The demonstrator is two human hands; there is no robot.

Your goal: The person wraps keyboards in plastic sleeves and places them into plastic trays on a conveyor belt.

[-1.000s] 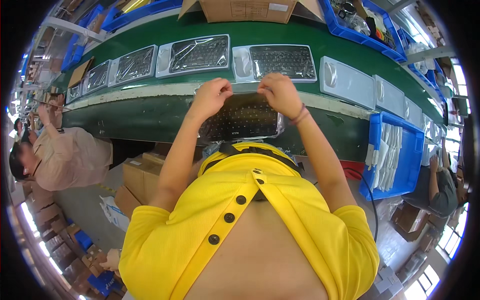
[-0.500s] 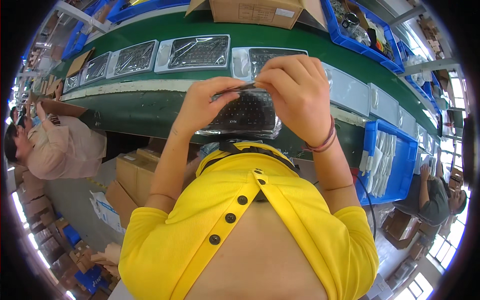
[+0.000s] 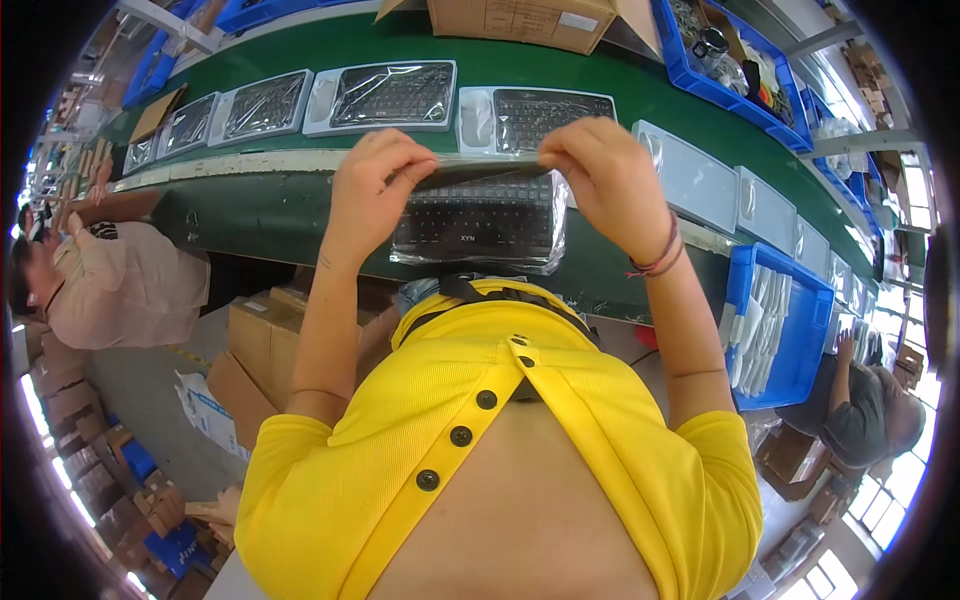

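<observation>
A black keyboard [image 3: 476,222] wrapped in clear, shiny plastic lies on the near part of the green bench before me. Above its far edge, a thin dark sheet [image 3: 490,172] stretches between my two hands; I cannot tell its exact kind. My left hand [image 3: 370,195] pinches its left end between thumb and fingers. At the right end, my right hand [image 3: 618,190], with bands on its wrist, pinches it too. Just beyond my hands sits a white tray [image 3: 477,150] holding another plastic-covered keyboard [image 3: 550,115].
More white trays with keyboards [image 3: 393,95] line the belt to the left. Flat white boxes [image 3: 690,180] continue rightward. Blue bins [image 3: 735,95] and an open carton [image 3: 520,22] stand behind. A blue crate [image 3: 805,350] of white packets is at right. Co-workers [image 3: 130,285] sit either side.
My hands have moved apart, the left one leftward and the right one rightward. The dark sheet between them is now spread wider, and more of the wrapped keyboard shows.
</observation>
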